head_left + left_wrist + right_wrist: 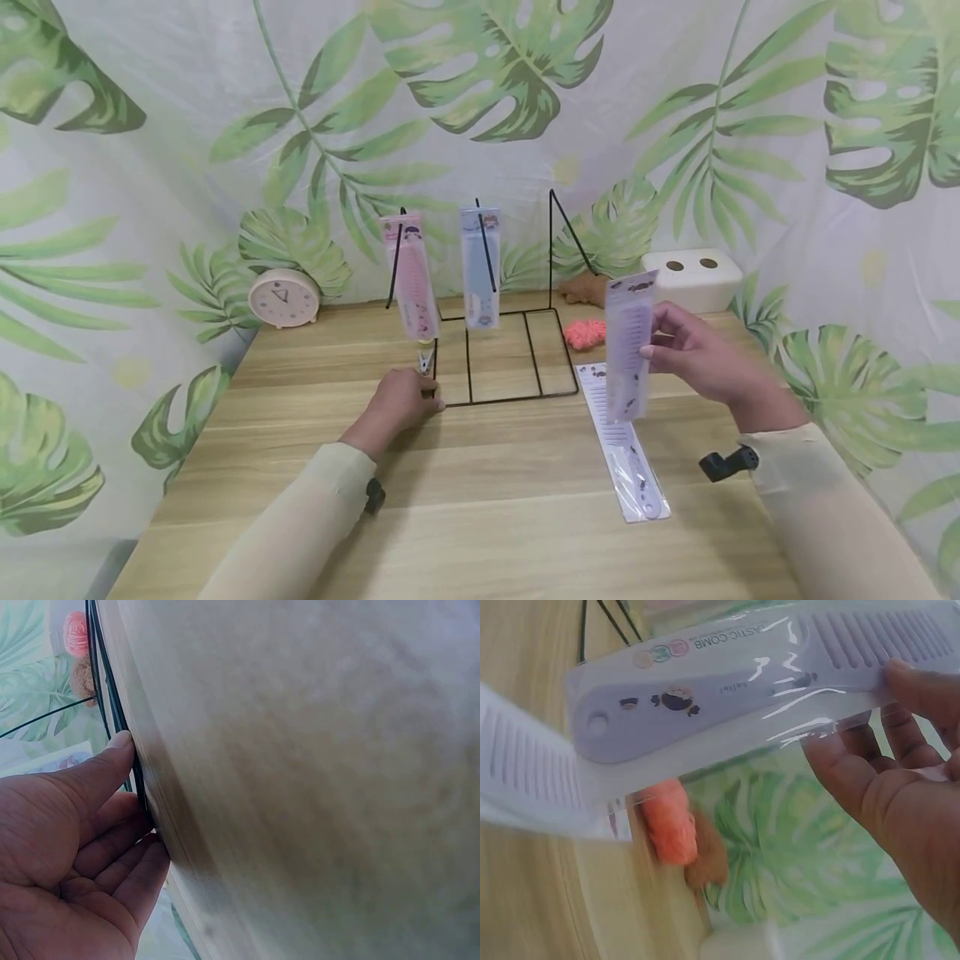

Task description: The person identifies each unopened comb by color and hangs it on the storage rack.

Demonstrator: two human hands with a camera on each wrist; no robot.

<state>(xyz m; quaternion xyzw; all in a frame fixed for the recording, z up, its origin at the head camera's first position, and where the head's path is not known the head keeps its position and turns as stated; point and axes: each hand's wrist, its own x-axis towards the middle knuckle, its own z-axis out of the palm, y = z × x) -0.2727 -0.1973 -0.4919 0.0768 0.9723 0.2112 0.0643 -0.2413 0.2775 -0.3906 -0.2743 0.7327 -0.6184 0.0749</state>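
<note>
My right hand (693, 350) pinches a lilac comb in a clear packet (628, 350) by its side edge, held upright above the table. In the right wrist view the packaged comb (705, 709) shows its handle, a cartoon print and its teeth. Below it, a second packaged lilac comb (637, 479) lies flat on the wood. My left hand (397, 398) grips the front left corner of a black wire display rack (506, 400); the thumb (112, 754) presses on its wire. From the rack's hooks hang a pink packaged comb (412, 283) and a blue one (480, 267).
A round clock (283, 298) stands at the back left. Behind the rack's left side is a small metal clip (426, 360). Coral yarn (585, 335), a brown object (585, 289) and a white box with two holes (693, 279) sit at the back right, before a leaf-patterned curtain (480, 100).
</note>
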